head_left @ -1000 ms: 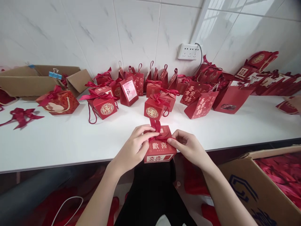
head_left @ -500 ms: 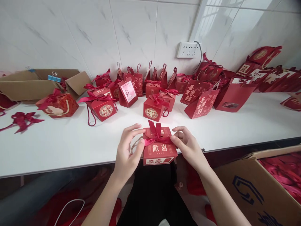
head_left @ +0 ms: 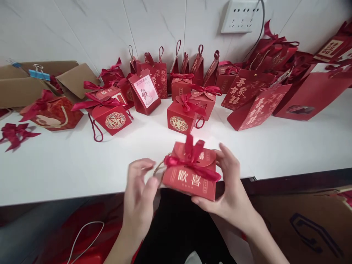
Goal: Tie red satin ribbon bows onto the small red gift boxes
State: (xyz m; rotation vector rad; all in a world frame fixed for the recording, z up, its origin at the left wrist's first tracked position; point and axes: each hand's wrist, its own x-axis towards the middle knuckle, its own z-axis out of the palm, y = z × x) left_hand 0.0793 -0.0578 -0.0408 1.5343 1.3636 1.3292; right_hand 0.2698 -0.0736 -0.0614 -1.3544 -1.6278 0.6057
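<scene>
A red gift box (head_left: 183, 185) with a magenta ribbon bow (head_left: 192, 159) and gold lettering is tilted at the table's front edge. My right hand (head_left: 229, 183) grips its right end, thumb along the lower edge and fingers behind. A twisted cord handle (head_left: 158, 168) sticks out from the box's left side. Close to that cord is my left hand (head_left: 140, 190), its thumb and curled fingers apart; whether it touches the cord I cannot tell. Just beyond stands another red box (head_left: 178, 123) with a round gold emblem.
Several red gift boxes and bags line the white table (head_left: 68, 161) along the tiled wall. A loose ribbon bow (head_left: 16, 135) lies at left, near an open cardboard carton (head_left: 16, 90). Another carton (head_left: 310, 227) stands below the table at right. A socket strip (head_left: 239, 16) is on the wall.
The box has turned and tilted, its right end swinging toward me. My right hand has moved from the bow to grip that end; my left hand has drawn off the box. The view has shifted closer.
</scene>
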